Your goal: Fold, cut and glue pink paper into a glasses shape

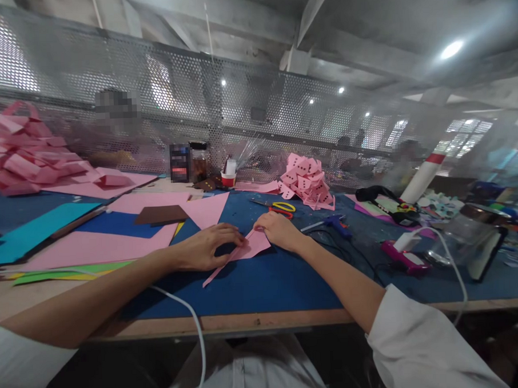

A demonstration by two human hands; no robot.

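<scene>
Between my two hands a piece of pink paper lies on the blue table mat, with a narrow strip trailing toward the table's front edge. My left hand has its fingers curled over the paper's left side, thumb and fingers closed on it. My right hand pinches the upper right part of the same paper; its fingertips are partly hidden. Just beyond my right hand lie scissors with yellow and orange handles. To the right of that hand is a blue glue gun.
Pink paper loops pile up at the far left. Pink sheets, a brown piece and a turquoise sheet lie left. Dotted pink pieces are heaped behind. A white cable hangs over the front edge. A magenta device stands right.
</scene>
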